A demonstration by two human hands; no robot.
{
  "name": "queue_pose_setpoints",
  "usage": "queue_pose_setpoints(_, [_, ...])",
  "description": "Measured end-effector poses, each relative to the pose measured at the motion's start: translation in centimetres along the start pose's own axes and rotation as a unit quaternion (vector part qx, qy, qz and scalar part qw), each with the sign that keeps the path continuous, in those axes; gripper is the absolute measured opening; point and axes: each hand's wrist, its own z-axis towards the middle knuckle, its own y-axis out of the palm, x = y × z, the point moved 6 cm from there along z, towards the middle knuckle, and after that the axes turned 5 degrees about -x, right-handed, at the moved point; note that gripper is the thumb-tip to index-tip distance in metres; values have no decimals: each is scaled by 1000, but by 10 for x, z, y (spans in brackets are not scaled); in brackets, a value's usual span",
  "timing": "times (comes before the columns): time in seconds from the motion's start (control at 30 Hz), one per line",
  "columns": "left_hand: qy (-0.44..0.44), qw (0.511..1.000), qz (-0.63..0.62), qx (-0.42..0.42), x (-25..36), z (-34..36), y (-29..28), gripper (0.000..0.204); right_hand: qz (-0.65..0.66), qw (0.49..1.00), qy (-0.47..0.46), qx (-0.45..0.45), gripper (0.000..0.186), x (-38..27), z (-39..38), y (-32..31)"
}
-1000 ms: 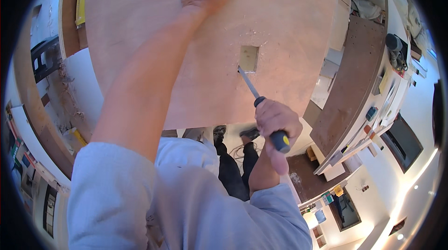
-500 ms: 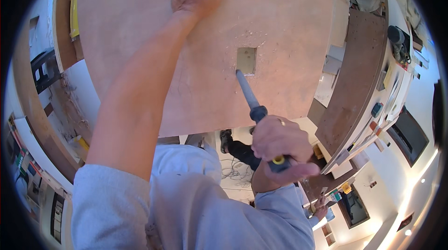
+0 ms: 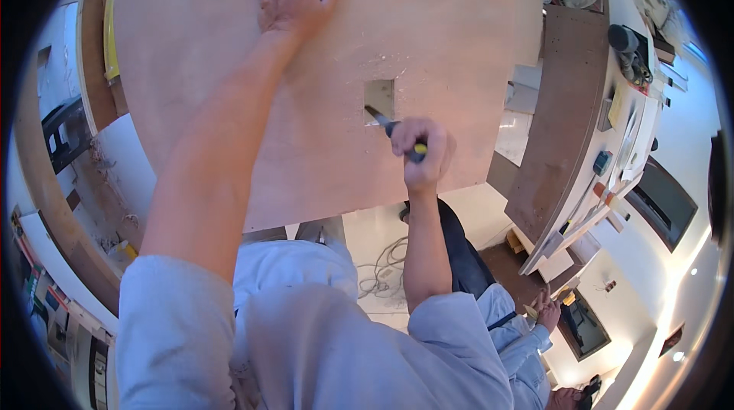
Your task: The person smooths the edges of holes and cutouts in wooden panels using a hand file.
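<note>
A broad pinkish-brown wooden board (image 3: 191, 66) lies in front of me with a rectangular cutout (image 3: 381, 90) in it. My right hand (image 3: 425, 148) is wrapped round the dark, yellow-ended handle of a file (image 3: 377, 114). The file's grey blade goes into the cutout at its lower left, and its tip is hidden below the board. Further away, my left hand (image 3: 297, 3) rests flat on the board with fingers spread. Pale crumbs and dust lie round the cutout.
At the right stands a long brown panel (image 3: 556, 119) beside a bench with a power tool (image 3: 628, 47) and hand tools. A co-worker's hands (image 3: 547, 310) show at lower right. Coiled cable (image 3: 382, 268) lies on the floor below the board's near edge.
My right hand has moved forward and left, pushing the file deeper into the cutout. Less of its blade shows. The co-worker at right shows more in view. My left hand stays on the board.
</note>
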Motion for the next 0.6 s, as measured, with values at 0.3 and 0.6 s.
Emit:
queue_pose_setpoints(0.3, [27,997,70,27,-14,2,17,64,-136,990,20,-7,22,-22,29,8])
queue_pose_setpoints(0.6, [30,998,51,38,-24,7,21,65,-97,995,4,7,15,-18,-3,20])
